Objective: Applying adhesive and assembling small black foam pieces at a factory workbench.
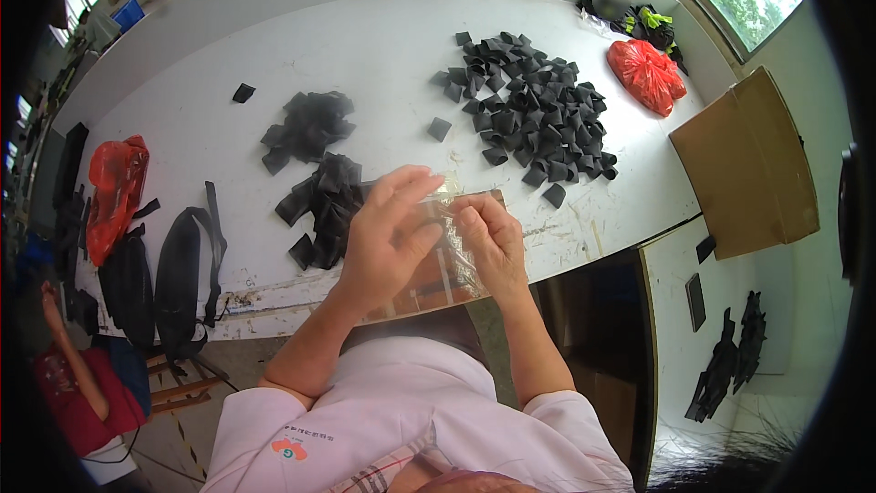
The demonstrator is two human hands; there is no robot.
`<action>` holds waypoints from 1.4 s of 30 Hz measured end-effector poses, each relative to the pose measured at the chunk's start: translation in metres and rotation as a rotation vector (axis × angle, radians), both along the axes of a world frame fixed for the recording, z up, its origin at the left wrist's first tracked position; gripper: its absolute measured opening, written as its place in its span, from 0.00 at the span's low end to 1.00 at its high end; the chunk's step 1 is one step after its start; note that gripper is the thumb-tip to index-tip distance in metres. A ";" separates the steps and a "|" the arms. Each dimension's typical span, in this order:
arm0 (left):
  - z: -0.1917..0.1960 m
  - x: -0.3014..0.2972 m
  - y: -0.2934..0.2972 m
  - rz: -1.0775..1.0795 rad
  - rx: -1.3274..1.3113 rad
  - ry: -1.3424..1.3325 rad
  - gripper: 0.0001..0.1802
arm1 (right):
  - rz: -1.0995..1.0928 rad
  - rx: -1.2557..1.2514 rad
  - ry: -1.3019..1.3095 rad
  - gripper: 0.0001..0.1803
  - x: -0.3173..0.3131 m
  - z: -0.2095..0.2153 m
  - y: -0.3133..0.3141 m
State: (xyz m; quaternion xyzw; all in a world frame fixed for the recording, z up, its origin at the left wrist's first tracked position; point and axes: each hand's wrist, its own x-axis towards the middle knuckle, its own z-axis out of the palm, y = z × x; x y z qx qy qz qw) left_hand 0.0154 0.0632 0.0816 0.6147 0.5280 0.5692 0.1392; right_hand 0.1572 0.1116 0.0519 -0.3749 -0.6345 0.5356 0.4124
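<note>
At the table's near edge, my left hand [388,242] is raised with its fingers stretched and its thumb apart, nothing visible in it. Close beside it, my right hand [493,245] pinches at the upper part of a crinkled clear plastic film [459,267]. The film lies over a reddish-brown flat board [429,298] below my hands. Left of my left hand is a heap of black fabric pieces [321,210], with a second black heap [310,128] behind it. A single black folded piece [439,130] sits beyond my hands.
A large pile of black folded pieces [538,114] covers the table's far right. Red plastic bags [646,78] lie at both ends. A cardboard box [748,164] stands at right. Black straps [187,265] hang over the left edge. Another person's arm [73,351] shows lower left.
</note>
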 end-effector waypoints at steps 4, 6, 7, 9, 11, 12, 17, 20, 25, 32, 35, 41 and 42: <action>-0.009 -0.003 0.000 -0.214 -0.114 -0.237 0.06 | -0.042 0.402 -0.062 0.18 0.004 0.004 -0.013; -0.014 -0.001 -0.003 -0.188 -0.119 -0.462 0.05 | -0.063 0.487 -0.117 0.17 0.001 0.011 -0.019; -0.016 0.001 -0.004 -0.159 -0.120 -0.690 0.04 | -0.083 0.573 -0.175 0.18 -0.003 0.014 -0.021; -0.017 0.000 -0.004 -0.174 -0.122 -0.820 0.04 | -0.125 0.565 -0.149 0.15 -0.010 0.020 -0.021; -0.020 -0.001 -0.005 -0.191 -0.109 -1.090 0.04 | -0.165 0.669 -0.159 0.11 -0.013 0.022 -0.018; -0.024 -0.002 -0.005 -0.192 -0.128 -1.121 0.04 | -0.163 0.670 -0.157 0.11 -0.013 0.022 -0.017; -0.039 -0.006 -0.013 -0.235 -0.149 -1.049 0.05 | -0.106 0.645 -0.179 0.07 -0.009 0.010 -0.016; -0.041 -0.006 -0.015 -0.232 -0.180 -0.904 0.05 | -0.175 0.684 -0.149 0.07 -0.010 -0.003 -0.019; -0.023 -0.009 -0.007 -0.236 -0.237 -0.725 0.07 | -0.138 0.580 -0.270 0.08 -0.008 0.003 -0.021; -0.030 -0.019 -0.004 -0.296 -0.563 -0.487 0.06 | -0.052 0.502 -0.367 0.10 -0.004 0.022 -0.019; -0.030 -0.014 -0.007 -0.343 -0.629 -0.510 0.09 | -0.076 0.547 -0.322 0.06 -0.006 0.018 -0.015; -0.109 -0.035 0.027 0.193 -0.286 -0.103 0.05 | -0.186 -0.120 0.363 0.12 0.014 0.046 0.030; -0.118 -0.039 0.041 0.239 -0.292 0.020 0.06 | -0.304 -0.020 0.238 0.12 0.020 0.039 0.038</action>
